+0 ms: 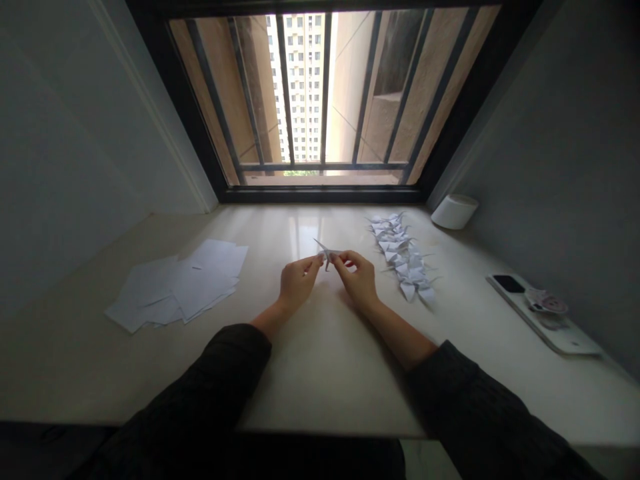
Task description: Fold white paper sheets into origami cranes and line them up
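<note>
I am looking down through the head camera, and the relation that is counting here is how the small folded paper piece [327,254] is sitting between the two hands. The left hand [299,281] is pinching it from its own side, thumb and forefinger pressed together on the paper. The right hand [358,276] is doing the same from the opposite side, so the piece is bridging the narrow gap between the two sets of fingertips. Neither hand is nearer than the other; both are touching it. It is being held near the middle of the pale table [320,373], slightly toward the window [320,100], and I cannot tell whether it is touching the surface or hanging just above it. Its long axis is running roughly across from hand to hand, with one thin tip slanting up and away on the left hand's side. The folds are too small for me to read. Well apart on the left, loose sheets of paper [180,287] are lying fanned out, and just beside the right hand a row of folded paper figures [404,260] is stretching toward a white round container [454,211]. Farther right, a flat white device [555,327] is lying along the wall.
</note>
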Available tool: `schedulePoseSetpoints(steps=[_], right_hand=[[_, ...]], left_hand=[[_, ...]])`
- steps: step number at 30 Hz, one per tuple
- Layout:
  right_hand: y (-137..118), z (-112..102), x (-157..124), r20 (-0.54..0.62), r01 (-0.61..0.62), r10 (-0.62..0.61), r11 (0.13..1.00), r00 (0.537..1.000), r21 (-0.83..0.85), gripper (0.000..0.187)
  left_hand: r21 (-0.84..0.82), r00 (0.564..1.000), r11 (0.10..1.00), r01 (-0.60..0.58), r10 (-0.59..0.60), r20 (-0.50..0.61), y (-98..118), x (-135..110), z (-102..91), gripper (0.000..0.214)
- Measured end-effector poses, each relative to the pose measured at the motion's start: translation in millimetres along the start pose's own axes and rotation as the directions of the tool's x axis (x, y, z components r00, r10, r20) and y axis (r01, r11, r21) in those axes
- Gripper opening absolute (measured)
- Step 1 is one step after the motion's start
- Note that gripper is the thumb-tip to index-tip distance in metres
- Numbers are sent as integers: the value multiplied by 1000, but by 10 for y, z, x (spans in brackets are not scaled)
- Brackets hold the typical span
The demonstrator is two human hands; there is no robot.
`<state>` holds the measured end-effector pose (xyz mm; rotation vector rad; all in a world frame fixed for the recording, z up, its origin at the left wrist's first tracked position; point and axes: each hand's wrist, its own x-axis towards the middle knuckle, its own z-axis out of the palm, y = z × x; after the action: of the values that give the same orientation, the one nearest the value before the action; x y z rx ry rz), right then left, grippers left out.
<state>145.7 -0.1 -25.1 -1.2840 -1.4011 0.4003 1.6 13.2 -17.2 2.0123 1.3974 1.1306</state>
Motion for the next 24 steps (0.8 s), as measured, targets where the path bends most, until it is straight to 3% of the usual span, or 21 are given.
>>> schedulePoseSetpoints(steps=[4, 8, 12, 18, 24], right_hand=[[-16, -2, 1, 17, -50, 49, 998, 999, 28, 24], [1, 3, 2, 23, -25, 24, 999, 999, 41, 26], [24, 13, 2, -17, -28, 29, 997, 999, 67, 27], [23, 27, 8, -39, -145, 152, 980, 988, 136, 32], [39, 57, 7, -18, -195, 203, 960, 979, 202, 33]], left_hand=[[150, 1000, 988, -27, 26, 11, 72, -36, -18, 40], [244, 995, 965, -100, 89, 55, 149, -72, -43, 39], [209, 998, 976, -62, 58, 27, 143, -70, -28, 39], [92, 998, 994, 66, -63, -28, 69, -30, -7, 46], [67, 997, 996, 59, -56, -46, 132, -36, -25, 33]])
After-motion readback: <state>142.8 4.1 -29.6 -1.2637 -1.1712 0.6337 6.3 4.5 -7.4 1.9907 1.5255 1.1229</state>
